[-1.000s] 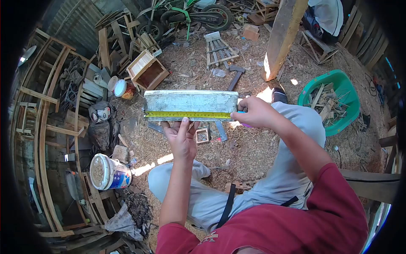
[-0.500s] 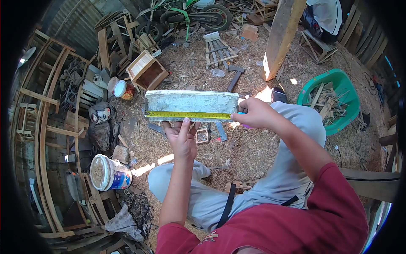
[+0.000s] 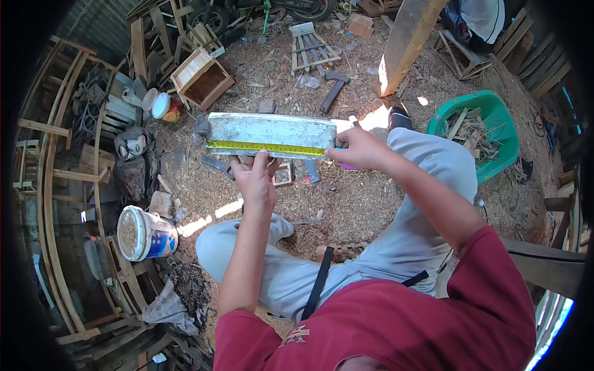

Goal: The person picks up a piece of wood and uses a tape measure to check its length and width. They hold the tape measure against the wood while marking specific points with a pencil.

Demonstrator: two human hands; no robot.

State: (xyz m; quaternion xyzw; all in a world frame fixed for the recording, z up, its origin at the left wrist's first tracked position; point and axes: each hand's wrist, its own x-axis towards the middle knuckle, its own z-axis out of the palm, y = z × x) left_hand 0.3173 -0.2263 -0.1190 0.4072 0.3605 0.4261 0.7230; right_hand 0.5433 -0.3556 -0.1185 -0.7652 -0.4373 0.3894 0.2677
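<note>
A weathered, whitish board (image 3: 272,131) is held up in front of me. The yellow blade of a tape measure (image 3: 266,148) lies along its near edge, reaching from the left end to the right. My left hand (image 3: 255,182) grips the board from below, with the thumb resting on the blade and the other fingers partly hidden beneath. At the right end, my right hand (image 3: 362,148) is closed around the tape measure, its thumb and finger at the blade; most of the case is hidden, with a bit of purple and blue showing.
Wood shavings cover the ground. A hammer (image 3: 334,93) lies beyond the board, near a wooden box (image 3: 201,77). To the right are a wooden post (image 3: 405,49) and a green tub (image 3: 510,136) of scraps. A white bucket (image 3: 147,234) stands at left by timber racks (image 3: 55,185).
My view has shifted, so the board and both hands sit slightly higher and further left in it. The grip and the tape along the board look the same.
</note>
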